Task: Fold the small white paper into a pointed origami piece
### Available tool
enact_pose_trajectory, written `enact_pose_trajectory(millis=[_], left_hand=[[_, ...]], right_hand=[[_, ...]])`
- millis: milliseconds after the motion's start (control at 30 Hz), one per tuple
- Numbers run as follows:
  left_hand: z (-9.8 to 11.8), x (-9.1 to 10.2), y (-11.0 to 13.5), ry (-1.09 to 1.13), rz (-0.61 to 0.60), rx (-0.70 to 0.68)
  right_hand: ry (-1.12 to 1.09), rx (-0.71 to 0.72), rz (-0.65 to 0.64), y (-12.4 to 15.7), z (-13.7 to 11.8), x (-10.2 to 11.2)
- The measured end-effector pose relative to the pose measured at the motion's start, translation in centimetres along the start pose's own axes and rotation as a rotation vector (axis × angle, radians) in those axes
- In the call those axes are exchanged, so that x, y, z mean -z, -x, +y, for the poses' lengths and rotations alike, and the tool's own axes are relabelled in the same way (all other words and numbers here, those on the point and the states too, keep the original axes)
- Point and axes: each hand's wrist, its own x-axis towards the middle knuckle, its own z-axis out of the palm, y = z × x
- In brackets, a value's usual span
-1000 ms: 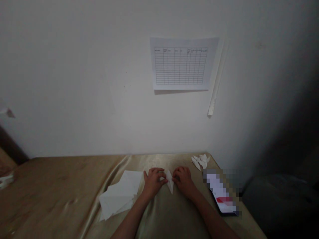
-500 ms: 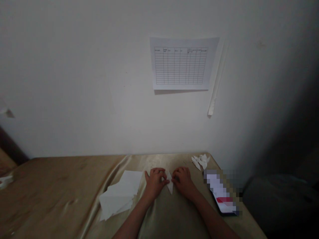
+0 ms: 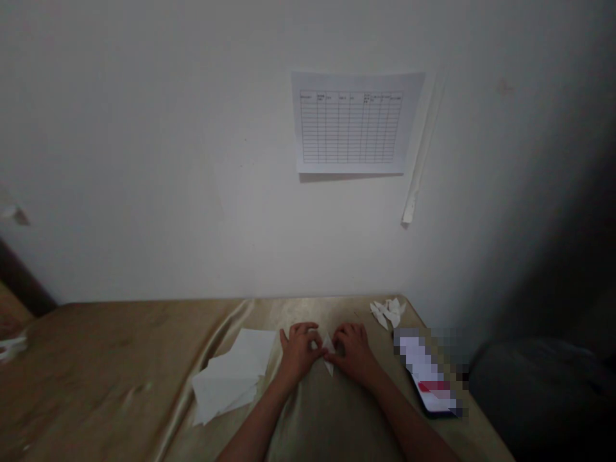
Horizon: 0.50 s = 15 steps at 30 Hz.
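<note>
A small folded white paper piece (image 3: 328, 353) lies on the tan cloth-covered table (image 3: 120, 359), pointed end toward me. My left hand (image 3: 298, 350) presses its left side with curled fingers. From the right, my right hand (image 3: 353, 350) pinches the same paper, fingers bent over it. Both hands touch over the fold, hiding most of the paper.
A loose stack of white paper sheets (image 3: 233, 378) lies left of my left arm. Several small folded white pieces (image 3: 387, 312) sit at the table's far right corner. A phone (image 3: 428, 375) lies near the right edge. A printed grid sheet (image 3: 351, 125) hangs on the wall.
My hands have drawn closer together over the folded paper, and my right hand now covers more of it. The paper's visible part has shrunk.
</note>
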Motion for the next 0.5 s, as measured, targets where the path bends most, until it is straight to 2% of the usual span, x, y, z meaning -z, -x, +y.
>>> enact_pose_trajectory(millis=[333,500], left_hand=[[0.22,0.21,-0.05,0.009,-0.015,0.054],[0.39,0.42,0.00,0.020,-0.009,0.056]], right_hand=[[-0.018,-0.015,-0.079,0.11,-0.15,0.87],[-0.050,0.003,-0.074,0.23,0.13,0.84]])
